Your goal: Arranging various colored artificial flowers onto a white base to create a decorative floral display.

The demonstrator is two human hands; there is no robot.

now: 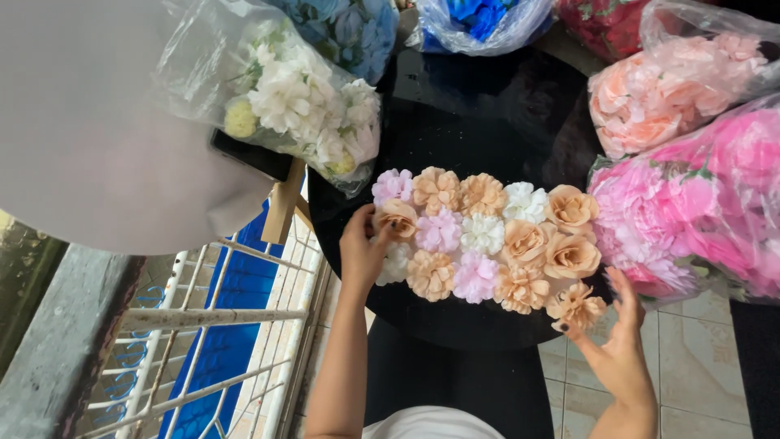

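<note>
A block of several artificial flower heads in peach, pink and white (487, 240) lies on a round black glossy table (479, 122). My left hand (363, 248) rests at the block's left edge, fingers touching a peach rose (398, 218) and a white flower (394, 264). My right hand (621, 345) is at the lower right corner, fingers spread, its fingertips against a peach daisy-like flower (577, 306). Neither hand grips anything.
Clear plastic bags of flowers ring the table: white (305, 106), blue (479, 20), peach-pink (666, 93) and bright pink (707, 211). A white metal railing (219, 325) and grey ledge stand at the left. Tiled floor (691, 349) shows at the lower right.
</note>
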